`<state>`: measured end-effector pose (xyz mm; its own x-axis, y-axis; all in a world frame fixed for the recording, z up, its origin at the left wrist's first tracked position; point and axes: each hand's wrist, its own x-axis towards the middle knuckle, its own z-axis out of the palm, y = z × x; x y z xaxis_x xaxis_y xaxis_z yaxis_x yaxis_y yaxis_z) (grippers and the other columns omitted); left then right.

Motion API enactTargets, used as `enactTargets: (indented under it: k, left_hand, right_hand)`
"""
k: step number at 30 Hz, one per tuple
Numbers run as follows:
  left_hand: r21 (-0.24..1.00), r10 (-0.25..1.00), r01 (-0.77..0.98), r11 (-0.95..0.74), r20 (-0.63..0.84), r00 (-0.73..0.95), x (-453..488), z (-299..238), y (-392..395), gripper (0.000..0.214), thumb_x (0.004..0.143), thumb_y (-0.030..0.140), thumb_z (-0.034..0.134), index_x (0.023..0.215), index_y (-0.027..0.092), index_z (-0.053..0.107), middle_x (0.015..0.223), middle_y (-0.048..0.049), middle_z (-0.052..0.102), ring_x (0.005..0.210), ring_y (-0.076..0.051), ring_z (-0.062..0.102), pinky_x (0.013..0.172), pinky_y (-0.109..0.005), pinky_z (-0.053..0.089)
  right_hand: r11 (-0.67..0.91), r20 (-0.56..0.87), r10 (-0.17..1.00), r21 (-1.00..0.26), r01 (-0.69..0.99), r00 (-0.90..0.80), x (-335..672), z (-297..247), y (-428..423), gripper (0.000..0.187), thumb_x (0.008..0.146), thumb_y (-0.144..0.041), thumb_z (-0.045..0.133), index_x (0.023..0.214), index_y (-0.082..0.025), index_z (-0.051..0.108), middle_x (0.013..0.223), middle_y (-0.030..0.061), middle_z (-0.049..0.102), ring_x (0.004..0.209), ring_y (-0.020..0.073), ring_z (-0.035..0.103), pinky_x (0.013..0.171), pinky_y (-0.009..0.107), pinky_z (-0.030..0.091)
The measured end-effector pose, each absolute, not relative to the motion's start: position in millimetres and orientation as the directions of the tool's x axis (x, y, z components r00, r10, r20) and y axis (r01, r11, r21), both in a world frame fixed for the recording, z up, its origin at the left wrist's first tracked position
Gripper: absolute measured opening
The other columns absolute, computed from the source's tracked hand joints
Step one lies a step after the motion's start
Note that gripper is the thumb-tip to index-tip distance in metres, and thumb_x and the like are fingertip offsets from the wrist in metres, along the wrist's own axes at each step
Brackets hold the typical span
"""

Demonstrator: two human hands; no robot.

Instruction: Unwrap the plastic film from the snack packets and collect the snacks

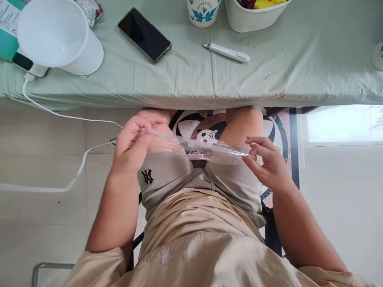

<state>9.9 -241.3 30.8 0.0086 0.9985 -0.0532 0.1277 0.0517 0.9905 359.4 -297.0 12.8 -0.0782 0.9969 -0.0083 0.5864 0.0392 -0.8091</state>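
A clear, crinkled sheet of thin plastic point(206, 148) is stretched between my two hands, above my lap. My left hand point(133, 143) pinches one end of it between thumb and fingers. At the other end, my right hand point(266, 161) grips a gathered corner with thumb and fingertips, the other fingers loosely curled. The film sags a little below its upper edge. Whether it is a bag or a flat sheet, I cannot tell.
On the green-covered table point(185, 79) lie a phone point(145, 35) and a white utility knife point(226, 52). A white bucket point(89, 52), a paper cup point(204, 12) and a white container point(254, 18) stand there too. A white cable point(74, 116) hangs at my left.
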Motion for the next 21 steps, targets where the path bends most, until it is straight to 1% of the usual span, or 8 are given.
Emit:
enactTargets:
  k: [3,5,7,11,14,16,18,21]
  left_hand:
    - [0.999,0.999,0.006,0.039,-0.039,-0.021,23.5,34.7,-233.1,0.045,0.087,0.061,0.080,0.090,0.026,0.052,0.081,0.0036,0.079,0.067,-0.015,0.071,0.064,-0.031,0.059]
    - [0.993,0.992,0.010,0.115,-0.114,-0.056,30.6,34.9,-225.3,0.050,0.083,0.065,0.081,0.094,0.028,0.049,0.067,0.0082,0.072,0.041,-0.010,0.056,0.036,-0.025,0.040]
    - [0.981,0.980,0.023,0.194,-0.193,-0.044,35.2,34.2,-217.3,0.053,0.079,0.068,0.082,0.095,0.030,0.049,0.059,0.0100,0.065,0.030,-0.009,0.043,0.026,-0.025,0.022]
    - [0.958,0.959,0.069,0.278,-0.280,0.036,43.5,35.5,-205.7,0.046,0.082,0.063,0.082,0.089,0.027,0.054,0.054,0.0070,0.060,0.026,-0.008,0.038,0.024,-0.025,0.012]
    - [0.938,0.923,0.072,0.340,-0.348,0.166,56.4,43.7,-201.9,0.038,0.088,0.053,0.081,0.087,0.024,0.057,0.057,0.0041,0.064,0.026,-0.006,0.040,0.026,-0.021,0.015]
    - [0.918,0.869,0.064,0.392,-0.392,0.301,67.5,53.5,-199.0,0.034,0.091,0.048,0.080,0.088,0.022,0.058,0.058,0.0035,0.065,0.026,-0.005,0.040,0.028,-0.019,0.017]
    - [0.901,0.809,0.081,0.427,-0.420,0.411,76.7,63.9,-193.3,0.030,0.093,0.043,0.079,0.090,0.020,0.060,0.059,0.0033,0.066,0.025,-0.005,0.040,0.030,-0.017,0.018]
    - [0.912,0.819,0.066,0.404,-0.393,0.418,79.0,69.5,-179.4,0.018,0.097,0.030,0.074,0.095,0.020,0.060,0.063,0.0046,0.068,0.029,-0.005,0.046,0.035,-0.017,0.024]
  right_hand:
    - [-0.142,-0.215,0.968,-0.894,0.425,-0.130,361.6,15.1,-300.9,0.038,0.093,-0.044,0.068,0.074,-0.024,0.043,0.071,0.0029,0.069,0.061,0.0177,0.069,0.055,0.030,0.053]
    - [-0.304,-0.369,0.923,-0.874,0.380,-0.108,365.9,15.6,-302.3,0.037,0.091,-0.053,0.071,0.087,-0.025,0.046,0.061,-0.0022,0.066,0.040,0.0124,0.053,0.039,0.026,0.041]
    - [-0.361,-0.445,0.890,-0.823,0.439,-0.102,374.6,15.8,-301.2,0.042,0.086,-0.057,0.074,0.101,-0.024,0.055,0.070,0.0008,0.072,0.044,0.0138,0.057,0.041,0.027,0.045]
    - [-0.209,-0.293,0.955,-0.773,0.599,-0.045,392.6,19.0,-290.2,0.043,0.082,-0.054,0.080,0.110,-0.024,0.070,0.110,0.0115,0.078,0.099,0.0277,0.077,0.084,0.044,0.064]
    - [-0.133,-0.166,0.985,-0.899,0.417,-0.044,381.8,22.0,-276.0,0.044,0.083,-0.050,0.082,0.119,-0.028,0.069,0.131,0.0104,0.073,0.127,0.0279,0.070,0.111,0.048,0.057]
    - [-0.094,-0.142,0.973,-0.965,0.247,-0.185,359.7,21.1,-266.2,0.055,0.080,-0.047,0.086,0.128,-0.029,0.065,0.139,0.0088,0.070,0.135,0.0254,0.065,0.118,0.044,0.053]
    - [-0.138,-0.165,0.903,-0.986,0.096,-0.397,332.7,17.7,-259.3,0.064,0.076,-0.044,0.089,0.132,-0.028,0.061,0.129,0.0074,0.074,0.123,0.0221,0.072,0.110,0.039,0.058]
    - [-0.349,-0.291,0.684,-0.936,0.049,-0.669,299.7,11.0,-258.6,0.041,0.083,-0.044,0.083,0.112,-0.021,0.066,0.077,-0.0014,0.072,0.066,0.0127,0.070,0.064,0.026,0.061]
